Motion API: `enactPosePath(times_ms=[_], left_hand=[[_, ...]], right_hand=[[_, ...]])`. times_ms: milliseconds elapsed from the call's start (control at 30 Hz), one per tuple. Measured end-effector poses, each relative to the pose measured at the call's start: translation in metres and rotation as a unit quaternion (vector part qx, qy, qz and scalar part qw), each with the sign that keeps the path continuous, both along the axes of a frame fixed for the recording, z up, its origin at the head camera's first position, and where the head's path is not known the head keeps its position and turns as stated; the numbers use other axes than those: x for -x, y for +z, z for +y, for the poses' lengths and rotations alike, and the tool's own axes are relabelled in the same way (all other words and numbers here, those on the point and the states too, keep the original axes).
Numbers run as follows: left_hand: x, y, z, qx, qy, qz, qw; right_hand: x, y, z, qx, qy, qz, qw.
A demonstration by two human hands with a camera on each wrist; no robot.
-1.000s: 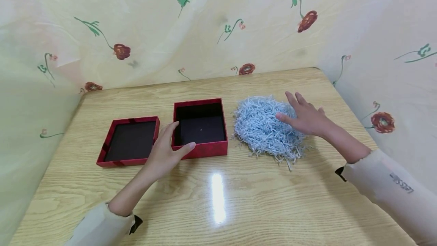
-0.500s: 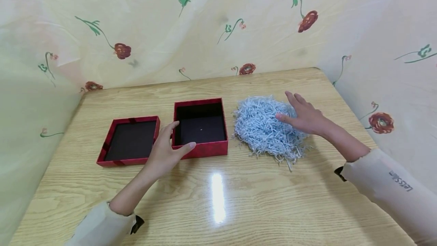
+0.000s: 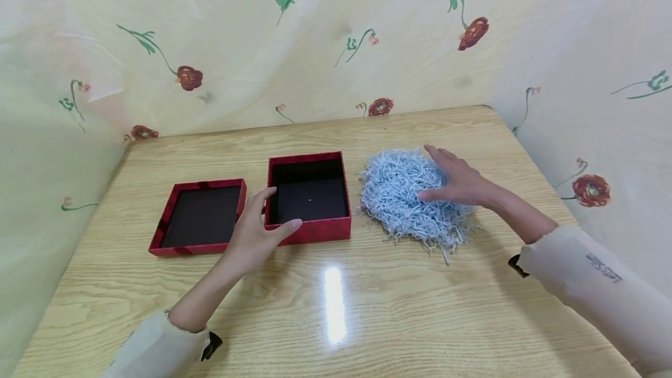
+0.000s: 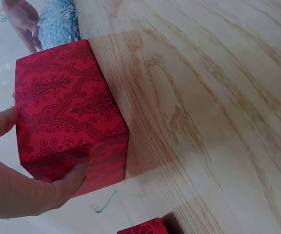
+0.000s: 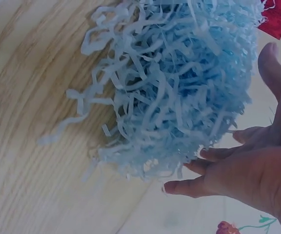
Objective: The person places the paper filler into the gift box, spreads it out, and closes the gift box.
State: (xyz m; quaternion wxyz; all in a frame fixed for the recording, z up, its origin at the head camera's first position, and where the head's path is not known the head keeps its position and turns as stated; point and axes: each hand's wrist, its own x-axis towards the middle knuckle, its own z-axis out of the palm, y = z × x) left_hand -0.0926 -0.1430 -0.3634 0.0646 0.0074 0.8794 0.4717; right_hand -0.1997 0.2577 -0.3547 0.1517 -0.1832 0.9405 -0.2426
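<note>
My spread, ungripping left hand [image 3: 251, 238] presumably steadies the damask-patterned box [image 3: 321, 230] at frame centre; my splayed, empty right hand [image 3: 462, 184] adjoins shredded paper [image 3: 394, 188].

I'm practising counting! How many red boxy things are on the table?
2. The deep red box is at the left hand, between the other one and the pale blue shreds; the shallow red tray is left of it. No others show.

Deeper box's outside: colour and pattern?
Box wall: red with darker floral scrollwork, clearest in left wrist view.
</note>
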Motion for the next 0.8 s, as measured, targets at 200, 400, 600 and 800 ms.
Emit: enactPosePath(times_ms=[200,400,600,800], left_hand=[[0.000,-0.001,0.000,-0.003,-0.001,0.003,1.0000],[0.001,0.000,0.000,-0.007,-0.001,0.004,1.0000],[0.002,0.001,0.000,-0.008,0.002,0.000,1.0000],[0.003,0.001,0.000,-0.009,0.002,-0.001,1.0000]], right_hand=[[0.002,-0.008,-0.007,0.018,0.042,0.000,0.9990],[0.003,-0.016,-0.014,0.000,0.058,0.005,0.9983],[0.004,-0.024,-0.016,-0.044,0.052,0.002,0.9977],[0.004,-0.026,-0.017,-0.086,0.056,0.025,0.9944]])
